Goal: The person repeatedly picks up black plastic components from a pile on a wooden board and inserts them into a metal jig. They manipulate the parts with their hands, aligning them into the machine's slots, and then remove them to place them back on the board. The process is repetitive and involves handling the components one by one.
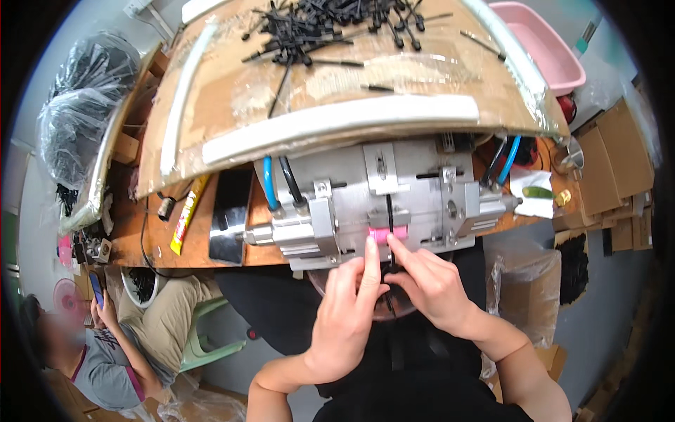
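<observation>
A thin black rod-like part (390, 209) runs lengthwise over the middle of a metal clamping fixture (355, 211), crossing a small pink block (380, 233). My left hand (344, 306) has its index finger stretched to the block's near edge, the other fingers curled beside the rod; whatever they grip is hidden. From the other side, my right hand (436, 285) touches the block with its index fingertip, while its thumb and bent fingers close around the rod's near portion. The rod's lower end shows below my hands, over a round clear dish partly hidden by them.
A cardboard-covered shelf (232, 105) overhangs the fixture, heaped with similar black parts (330, 28). Blue air hoses (269, 184) meet cylinders on both sides. A dark phone-like slab (230, 218) and yellow packet (188, 214) lie left. Another person (116, 352) sits at left holding a phone.
</observation>
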Motion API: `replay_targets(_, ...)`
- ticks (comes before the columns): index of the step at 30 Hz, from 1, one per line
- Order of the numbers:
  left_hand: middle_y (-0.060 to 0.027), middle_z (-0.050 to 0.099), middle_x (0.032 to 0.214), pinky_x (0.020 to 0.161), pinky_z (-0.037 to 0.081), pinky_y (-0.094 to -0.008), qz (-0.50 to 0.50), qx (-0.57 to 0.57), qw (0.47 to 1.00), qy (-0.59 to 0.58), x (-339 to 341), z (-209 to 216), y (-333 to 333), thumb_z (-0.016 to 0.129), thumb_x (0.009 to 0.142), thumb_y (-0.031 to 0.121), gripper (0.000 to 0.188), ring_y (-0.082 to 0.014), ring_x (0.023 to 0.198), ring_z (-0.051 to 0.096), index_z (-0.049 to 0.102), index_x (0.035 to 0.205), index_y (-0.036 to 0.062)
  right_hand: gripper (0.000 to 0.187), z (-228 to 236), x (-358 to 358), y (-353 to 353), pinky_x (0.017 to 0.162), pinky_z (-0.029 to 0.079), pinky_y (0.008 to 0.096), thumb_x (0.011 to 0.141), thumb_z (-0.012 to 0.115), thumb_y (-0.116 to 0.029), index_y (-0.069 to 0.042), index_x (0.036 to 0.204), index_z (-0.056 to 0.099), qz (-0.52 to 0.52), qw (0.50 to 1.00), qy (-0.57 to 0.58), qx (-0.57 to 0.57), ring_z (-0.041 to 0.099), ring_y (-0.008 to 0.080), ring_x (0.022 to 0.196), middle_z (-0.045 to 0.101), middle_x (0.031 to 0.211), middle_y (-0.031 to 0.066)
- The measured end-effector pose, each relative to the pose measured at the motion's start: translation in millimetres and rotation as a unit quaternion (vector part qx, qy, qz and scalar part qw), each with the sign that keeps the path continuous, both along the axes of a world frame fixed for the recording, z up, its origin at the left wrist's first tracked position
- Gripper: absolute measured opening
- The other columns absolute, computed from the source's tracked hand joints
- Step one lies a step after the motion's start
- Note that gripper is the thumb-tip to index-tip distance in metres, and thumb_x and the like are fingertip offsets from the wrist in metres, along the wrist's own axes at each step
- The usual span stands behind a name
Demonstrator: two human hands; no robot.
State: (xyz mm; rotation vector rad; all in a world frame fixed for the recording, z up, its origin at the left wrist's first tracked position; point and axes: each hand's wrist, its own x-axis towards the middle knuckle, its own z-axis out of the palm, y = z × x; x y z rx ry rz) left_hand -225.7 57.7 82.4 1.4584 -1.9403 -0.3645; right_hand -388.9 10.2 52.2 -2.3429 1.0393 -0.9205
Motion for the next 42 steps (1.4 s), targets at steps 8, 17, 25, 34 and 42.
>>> replay_targets(8, -0.0144, 0.058, 0.098, 0.084, 0.046, -0.0411, 0.053, -0.221, 0.961, -0.16, 53, 68, -191, 0.061, 0.083, -0.003, 0.024, -0.0315, 0.092, 0.057, 0.064, 0.106, 0.0027, 0.012, 102, -3, -145, 0.068, 0.05, 0.0426, 0.081, 0.055, -0.001, -0.002, 0.091, 0.06, -0.066, 0.942, 0.045, -0.325, 0.064, 0.0318, 0.08, 0.063, 0.082, 0.0144)
replay_targets(17, 0.0044, 0.059, 0.084, 0.067, 0.041, -0.0205, -0.095, -0.103, 0.99, 0.004, 79, 83, -256, 0.069, 0.086, 0.008, 0.009, -0.0066, 0.073, 0.048, 0.068, 0.095, 0.0061, 0.015, 135, -11, -260, 0.063, 0.045, 0.0303, 0.083, 0.066, -0.004, -0.002, 0.097, 0.065, 0.103, 0.971, 0.191, -0.103, 0.058, 0.0172, 0.069, 0.062, 0.076, 0.007)
replay_targets(25, -0.0016, 0.066, 0.089, 0.075, 0.047, -0.0268, -0.151, -0.146, 0.978, 0.003, 56, 90, -234, 0.065, 0.089, 0.009, 0.012, -0.0097, 0.088, 0.059, 0.06, 0.1, 0.0051, 0.017, 156, -37, -219, 0.059, 0.046, 0.0191, 0.096, 0.059, -0.014, 0.0, 0.107, 0.058, 0.101, 0.955, -0.225, 0.167, 0.06, 0.0097, 0.066, 0.068, 0.085, 0.0116)
replay_targets(34, -0.0003, 0.062, 0.082, 0.075, 0.047, -0.0253, -0.175, -0.086, 0.972, 0.129, 67, 88, -235, 0.066, 0.088, 0.009, 0.01, -0.0092, 0.076, 0.057, 0.059, 0.093, 0.0055, 0.021, 139, -73, -190, 0.059, 0.043, 0.0178, 0.096, 0.058, -0.011, 0.001, 0.114, 0.057, 0.032, 0.949, -0.306, 0.076, 0.058, 0.0071, 0.071, 0.067, 0.091, 0.011)
replay_targets(42, -0.0044, 0.06, 0.098, 0.076, 0.05, -0.0288, -0.223, 0.076, 0.961, -0.143, 98, 108, -193, 0.066, 0.086, 0.006, 0.016, -0.0142, 0.089, 0.057, 0.062, 0.102, 0.0041, 0.023, 126, -89, -176, 0.061, 0.043, 0.0176, 0.097, 0.057, -0.012, 0.001, 0.116, 0.057, 0.003, 0.956, -0.281, 0.085, 0.057, 0.0061, 0.075, 0.067, 0.097, 0.0113)
